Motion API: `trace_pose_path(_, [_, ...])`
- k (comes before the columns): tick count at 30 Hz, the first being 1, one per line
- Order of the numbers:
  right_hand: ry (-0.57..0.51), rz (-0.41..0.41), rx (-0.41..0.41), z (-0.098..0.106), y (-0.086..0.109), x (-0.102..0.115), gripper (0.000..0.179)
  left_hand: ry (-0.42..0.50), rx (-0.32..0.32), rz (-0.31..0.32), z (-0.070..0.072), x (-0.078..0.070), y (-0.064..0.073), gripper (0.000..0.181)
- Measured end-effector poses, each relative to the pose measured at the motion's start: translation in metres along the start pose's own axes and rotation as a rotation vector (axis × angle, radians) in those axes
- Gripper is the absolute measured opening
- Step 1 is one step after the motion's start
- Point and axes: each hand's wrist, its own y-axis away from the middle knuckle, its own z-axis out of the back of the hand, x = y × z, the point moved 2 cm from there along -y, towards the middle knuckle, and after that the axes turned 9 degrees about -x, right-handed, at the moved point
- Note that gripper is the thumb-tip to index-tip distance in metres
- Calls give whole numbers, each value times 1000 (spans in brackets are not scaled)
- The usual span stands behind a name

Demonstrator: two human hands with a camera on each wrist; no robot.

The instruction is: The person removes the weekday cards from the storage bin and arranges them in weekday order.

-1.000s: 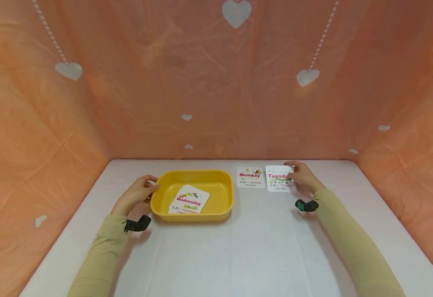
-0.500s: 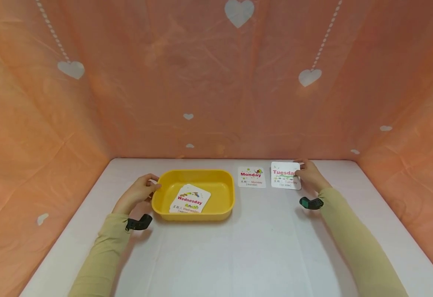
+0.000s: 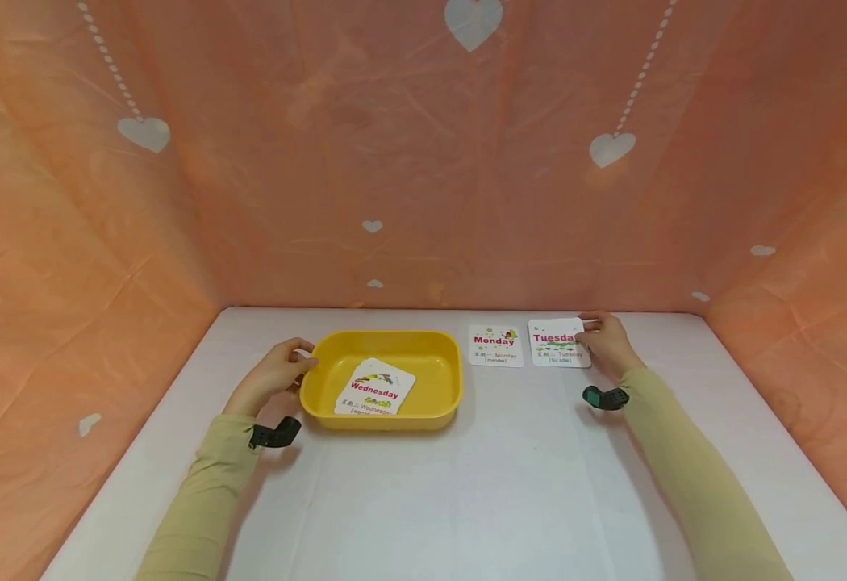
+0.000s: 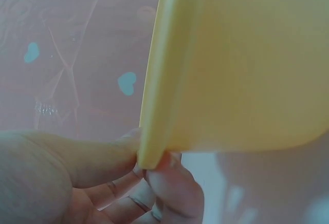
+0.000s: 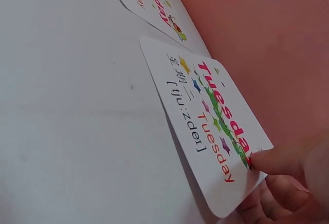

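Note:
A yellow plastic tray (image 3: 431,421) stands left of centre on the white table. My left hand (image 3: 269,378) pinches its left rim, and the left wrist view shows the thumb and a finger (image 4: 177,190) on either side of the tray wall (image 4: 226,80). Inside the tray lies a stack of cards with the Wednesday card (image 3: 376,387) on top. At the back right my right hand (image 3: 605,343) pinches the Tuesday card (image 5: 200,126) by its right edge. A shadow shows beneath that card in the right wrist view. To its left the Monday card (image 3: 496,357) lies flat.
The white table (image 3: 452,500) ends at a back edge close behind the cards. Orange cloth (image 3: 409,161) with white hearts hangs behind the table and at both sides.
My right hand has carried the Tuesday card to the right, away from the Monday card, then slightly down. The left hand keeps its grip on the tray rim. The view has shifted slightly.

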Motion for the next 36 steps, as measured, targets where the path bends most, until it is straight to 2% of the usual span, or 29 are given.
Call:
trace_pose_path(2, [4,-6,-18,0,0,-1,46,-2,-1,1,0,0,0,35])
trace_pose_path(7, [57,40,-33,2,1,-2,44,-1,1,3,0,0,0,35])
trace_pose_path(11, [77,80,-10,5,1,-2,46,-2,4,-1,1,0,0,35])
trace_pose_path(20, [111,24,50,6,-3,-1,48,-13,5,-12,2,-4,1,34])
trace_pose_path(36, [212,53,29,3,-3,3,47,-23,5,-3,0,-3,1,35])
